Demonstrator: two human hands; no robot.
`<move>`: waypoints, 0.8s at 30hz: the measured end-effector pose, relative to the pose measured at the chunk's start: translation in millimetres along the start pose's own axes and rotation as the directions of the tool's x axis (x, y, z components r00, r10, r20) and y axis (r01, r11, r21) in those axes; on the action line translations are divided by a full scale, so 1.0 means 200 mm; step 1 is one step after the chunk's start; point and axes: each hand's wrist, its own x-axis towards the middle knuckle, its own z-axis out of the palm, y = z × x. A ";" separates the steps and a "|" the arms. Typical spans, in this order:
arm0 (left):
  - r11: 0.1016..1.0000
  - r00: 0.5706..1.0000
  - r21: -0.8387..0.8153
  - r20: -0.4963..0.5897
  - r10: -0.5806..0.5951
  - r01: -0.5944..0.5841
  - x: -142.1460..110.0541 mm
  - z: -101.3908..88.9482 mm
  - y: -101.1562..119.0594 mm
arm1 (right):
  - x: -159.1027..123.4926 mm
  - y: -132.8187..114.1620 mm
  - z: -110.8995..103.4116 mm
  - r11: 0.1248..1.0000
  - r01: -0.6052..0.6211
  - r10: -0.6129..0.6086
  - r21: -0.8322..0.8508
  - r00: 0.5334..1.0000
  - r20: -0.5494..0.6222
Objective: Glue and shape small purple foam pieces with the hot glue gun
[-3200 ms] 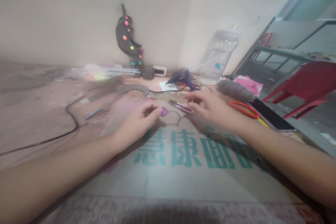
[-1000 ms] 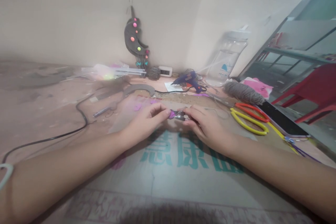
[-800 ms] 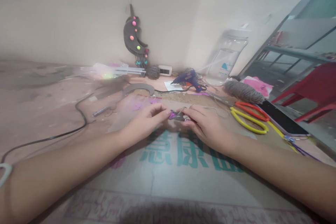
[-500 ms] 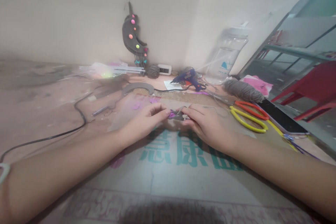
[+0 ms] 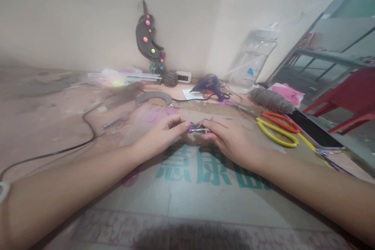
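My left hand [image 5: 168, 131] pinches a small purple piece [image 5: 191, 126] between thumb and fingertips. Opposite it, my right hand [image 5: 230, 134] is closed around a small metal cutting tool, apparently small scissors [image 5: 201, 130], whose silver blade meets the purple piece. My fingers cover most of the tool's handle. Both hands are just above a printed plastic sheet [image 5: 187, 199] with green characters. More purple pieces [image 5: 151, 118] lie on the sheet beyond my left hand.
A blue glue gun [image 5: 209, 85], grey crescent [image 5: 155, 96] and water bottle [image 5: 252, 60] are at the back. To the right lie large orange-and-yellow-handled scissors [image 5: 277, 138], grey yarn [image 5: 271, 99] and a phone [image 5: 316, 129]. A black cable [image 5: 73, 148] crosses the left. A decorated moon [image 5: 145, 39] hangs behind.
The small scissors' blade has shifted slightly at the purple piece and now shows as a thin bright line. Both hands have stayed nearly in place.
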 end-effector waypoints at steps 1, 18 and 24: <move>1.000 1.000 0.003 0.000 0.002 -0.002 0.00 0.00 0.00 | 0.00 0.00 0.00 1.000 0.000 0.000 0.002 1.000 0.000; 1.000 1.000 0.016 0.011 -0.015 0.015 -0.02 0.02 0.00 | 0.03 0.07 0.02 0.960 -0.244 0.255 0.137 0.965 -0.068; 0.964 0.996 0.253 0.013 0.084 -0.084 -0.04 0.02 0.04 | 0.02 0.02 0.00 0.987 -0.126 0.132 0.104 0.990 -0.051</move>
